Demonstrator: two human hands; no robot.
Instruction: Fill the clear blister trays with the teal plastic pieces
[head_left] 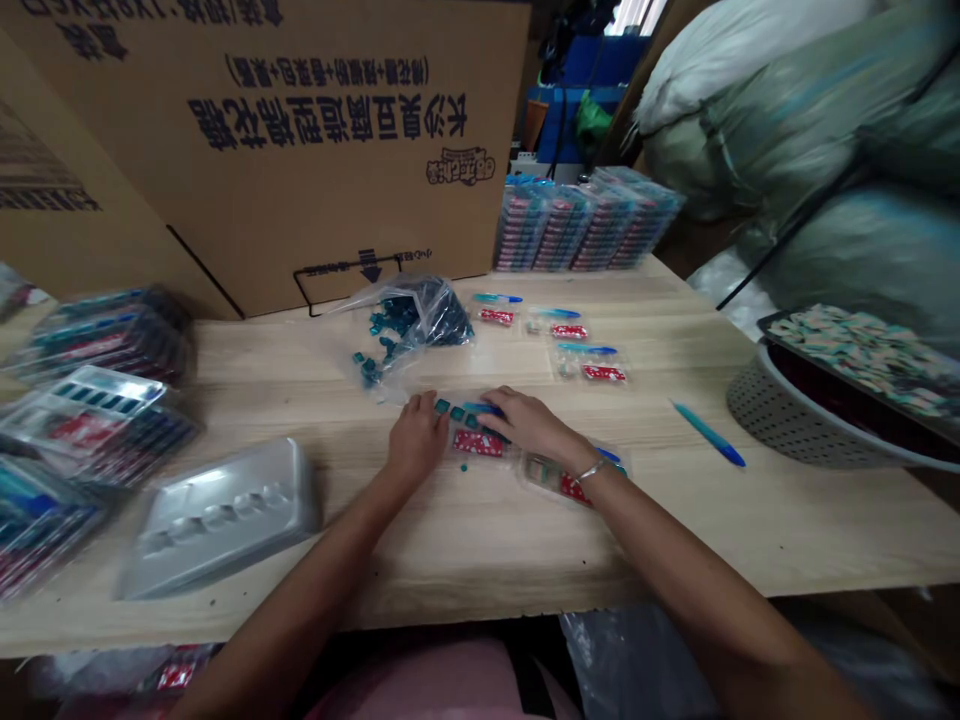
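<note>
My left hand [417,437] rests on the wooden table [487,540] with its fingers curled beside a clear blister pack with a red card [478,442]. My right hand [525,420] lies over the same pack, fingers pressed down on a blue pen [480,408] and small teal pieces [454,410] in it. What either hand pinches is too small to make out. A second pack [551,478] lies under my right wrist, which wears a bracelet. A clear bag of teal pieces [405,325] lies just beyond my hands.
Three filled packs [570,330] lie behind. A loose blue pen [709,433] lies right. Stacked packs [585,225] stand at the back, more stacks [90,400] left, with an empty plastic tray [221,515]. A big cardboard box [300,150] stands behind; a basket [825,420] sits right.
</note>
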